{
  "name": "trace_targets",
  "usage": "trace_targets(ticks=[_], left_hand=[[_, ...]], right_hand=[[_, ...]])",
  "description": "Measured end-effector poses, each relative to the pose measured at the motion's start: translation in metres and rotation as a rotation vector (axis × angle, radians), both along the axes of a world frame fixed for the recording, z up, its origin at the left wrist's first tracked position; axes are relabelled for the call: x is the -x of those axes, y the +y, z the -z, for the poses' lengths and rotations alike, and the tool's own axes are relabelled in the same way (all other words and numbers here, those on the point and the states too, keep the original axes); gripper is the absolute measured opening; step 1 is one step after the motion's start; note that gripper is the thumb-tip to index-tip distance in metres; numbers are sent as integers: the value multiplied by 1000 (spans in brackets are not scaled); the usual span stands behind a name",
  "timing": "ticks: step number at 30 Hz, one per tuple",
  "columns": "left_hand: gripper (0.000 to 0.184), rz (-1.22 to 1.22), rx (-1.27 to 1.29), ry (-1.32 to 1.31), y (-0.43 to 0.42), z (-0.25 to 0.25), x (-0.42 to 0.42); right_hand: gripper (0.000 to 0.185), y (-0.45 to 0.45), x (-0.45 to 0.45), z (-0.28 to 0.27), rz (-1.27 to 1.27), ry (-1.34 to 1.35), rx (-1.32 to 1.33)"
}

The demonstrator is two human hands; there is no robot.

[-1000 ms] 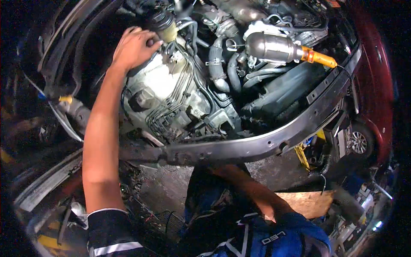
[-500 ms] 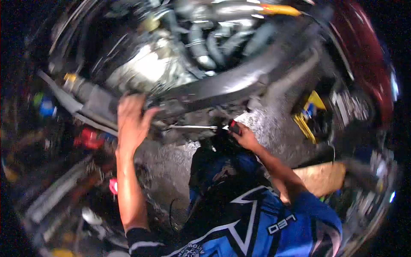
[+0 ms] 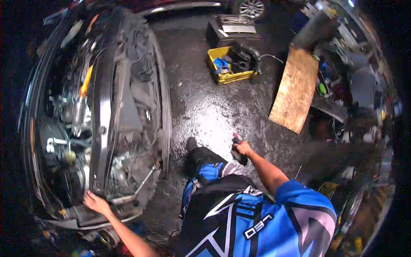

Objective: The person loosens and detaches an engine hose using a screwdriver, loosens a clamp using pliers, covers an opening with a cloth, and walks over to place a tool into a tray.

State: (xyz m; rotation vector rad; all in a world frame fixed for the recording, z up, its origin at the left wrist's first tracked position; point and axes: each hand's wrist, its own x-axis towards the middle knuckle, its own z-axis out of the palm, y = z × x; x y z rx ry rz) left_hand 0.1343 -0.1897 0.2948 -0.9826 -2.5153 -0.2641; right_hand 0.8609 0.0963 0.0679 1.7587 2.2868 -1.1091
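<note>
My right hand [image 3: 244,148] is closed around a black tool with a red end [image 3: 236,138], held over the wet floor at my right side. Its exact kind is hard to make out. My left hand [image 3: 97,204] reaches to the near end of the open engine bay, fingers extended, at the dark front crossmember [image 3: 102,124]; whether it presses on it I cannot tell. To the right of that hand, a long silver bar [image 3: 146,180] lies slanted among the exposed front parts of the car.
A yellow crate [image 3: 233,78] with dark parts and something blue stands on the floor ahead. Behind it sits a dark box [image 3: 234,29]. A wooden board [image 3: 295,90] leans on clutter at right. An orange-yellow work light [image 3: 87,81] lies over the engine.
My view has swung to the right, so the car now lies on my left. My right hand, with the tool, has moved away from the car's front. My left hand stays at the car.
</note>
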Motion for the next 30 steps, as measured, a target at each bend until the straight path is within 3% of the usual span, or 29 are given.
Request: trace_targets(ticks=[2, 3, 4, 5, 6, 7, 8, 9, 10, 12, 13, 14, 15, 16, 17, 18, 19, 20, 22, 24, 25, 26, 28, 29, 30], left_hand=[[48, -34, 86, 98, 1, 3, 2], [44, -29, 181, 153, 0, 3, 9], [39, -37, 44, -25, 2, -2, 13], [40, -26, -388, -223, 17, -8, 2], [48, -83, -396, -81, 38, -23, -18], [49, -15, -419, -37, 78, -58, -59], [51, 49, -439, 6, 124, -89, -99], [52, 138, -522, -100, 165, -105, -128], [53, 217, -604, -209, 204, -116, -158], [49, 378, -431, -165, 282, -124, -223], [45, 528, -446, -269, 322, -112, -251], [42, 572, -363, -374, 360, -94, -279], [43, 747, -193, -508, 405, -115, -334], [58, 711, 19, -650, 429, -81, -352], [57, 759, 404, -771, 458, -54, -363], [61, 897, 601, -883, 490, -70, -408], [62, 1028, 795, -871, 507, -40, -424], [63, 1187, 891, -830, 521, -6, -437], [66, 1185, 1138, -792, 551, 44, -466], [66, 1158, 1037, -854, 567, 70, -481], [66, 1123, 1035, -841, 574, 83, -481], [66, 1083, 1040, -836, 575, 93, -481], [66, 1008, 1072, -892, 586, 106, -475], [66, 975, 1096, -952, 594, 104, -471], [67, 943, 1119, -1012, 605, 105, -466]], right_hand=[[37, -27, -39, 1, 335, -131, 143], [43, -48, -73, 59, 555, 58, 146], [51, -62, -83, 48, 643, -39, 256], [54, -74, -95, 42, 341, -227, 257], [47, -78, -90, 22, 763, -215, 421], [45, -97, -120, 61, 358, -177, 302], [38, -96, -121, 55, 677, -156, 467], [36, -99, -130, 67, 671, -169, 465], [36, -98, -141, 73, 501, -199, 417], [35, -78, -163, 87, 153, -259, 302], [34, -61, -167, 98, 385, -137, 286], [35, -29, -174, 110, 275, -195, 307], [36, 3, -186, 118, 164, -255, 341], [38, 29, -199, 111, 49, -319, 381], [37, 60, -212, 102, 199, -232, 330], [38, 99, -214, 81, 342, -146, 274], [45, 139, -215, 43, 540, -73, 297], [53, 180, -215, -3, 734, 1, 315], [67, 243, -228, -31, 826, -5, 173], [68, 293, -226, -101, 931, 134, 90], [56, 314, -227, -112, 988, -69, 39], [57, 326, -233, -108, 1002, 142, -55], [59, 347, -241, -108, 1080, 399, 155], [61, 347, -257, -53, 980, 390, -27], [59, 347, -257, -53, 978, 265, 104]])
